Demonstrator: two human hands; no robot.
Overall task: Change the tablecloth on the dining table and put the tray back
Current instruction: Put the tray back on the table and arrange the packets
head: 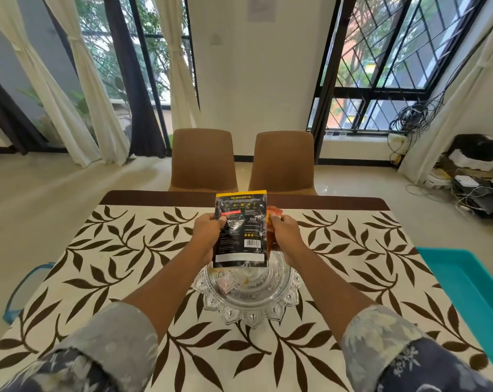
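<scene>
Tablecloth (98, 250) lying on table; tray restocking apparently underway. Left hand (208, 233) fingers gripping black pouch (241, 230), right hand (286, 236) fingers gripping orange packet (275, 212), both hovering over tray (251, 316). Next: lowering both in.

One view only: head-worn, wide-angle (straight lines bow hard toward the edges). Faces forward and down across the table (338, 202) from its near side. Close in: sleeves (98, 349) fill the bottom corners, forearms run up to mid-frame, where the left hand (208, 233) grips a black pouch (241, 230) and the right hand (287, 236) an orange packet (271, 232). Upper half reaches two chairs (203, 159) opposite, windows (381, 52) well beyond.
</scene>
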